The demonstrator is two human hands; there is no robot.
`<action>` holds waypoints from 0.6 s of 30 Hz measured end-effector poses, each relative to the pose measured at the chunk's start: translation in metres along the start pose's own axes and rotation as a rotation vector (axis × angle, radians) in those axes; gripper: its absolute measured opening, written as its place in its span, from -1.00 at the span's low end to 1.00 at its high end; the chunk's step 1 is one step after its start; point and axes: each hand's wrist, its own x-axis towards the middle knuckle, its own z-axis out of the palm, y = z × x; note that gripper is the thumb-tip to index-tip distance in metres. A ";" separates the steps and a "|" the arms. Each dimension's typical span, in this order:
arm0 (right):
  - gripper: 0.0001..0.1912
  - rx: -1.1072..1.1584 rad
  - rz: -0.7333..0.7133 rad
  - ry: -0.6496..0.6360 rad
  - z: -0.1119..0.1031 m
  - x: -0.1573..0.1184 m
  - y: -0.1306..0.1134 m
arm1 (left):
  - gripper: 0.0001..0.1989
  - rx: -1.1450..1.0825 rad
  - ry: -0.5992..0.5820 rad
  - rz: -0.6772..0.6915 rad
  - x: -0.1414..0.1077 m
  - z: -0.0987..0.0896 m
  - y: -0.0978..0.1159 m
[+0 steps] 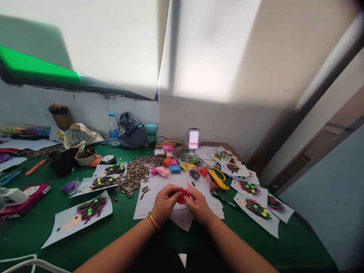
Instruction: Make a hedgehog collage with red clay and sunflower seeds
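Many seeds, scissors, fingers on red clay

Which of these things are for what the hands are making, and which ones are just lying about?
Probably for the making:
- red lump, between the left hand and right hand
- white paper under the hands
- seeds
- coloured packets
- hedgehog pictures

Probably just lying about:
- water bottle
- blue bag
- teal cup
- white plug
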 end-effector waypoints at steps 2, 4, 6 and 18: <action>-0.83 0.011 -0.008 -0.007 -0.001 0.001 0.000 | -0.76 -0.014 0.023 -0.041 0.000 0.000 0.001; -0.81 0.001 0.001 0.008 -0.001 0.001 0.000 | -0.72 -0.003 0.017 -0.046 0.000 0.000 0.002; -0.80 -0.030 0.010 0.036 -0.001 0.001 0.000 | -0.66 0.055 -0.005 -0.004 -0.001 0.000 0.004; -0.74 0.007 0.099 0.321 -0.009 0.002 0.019 | -0.56 -0.302 0.293 -0.263 0.015 -0.020 0.011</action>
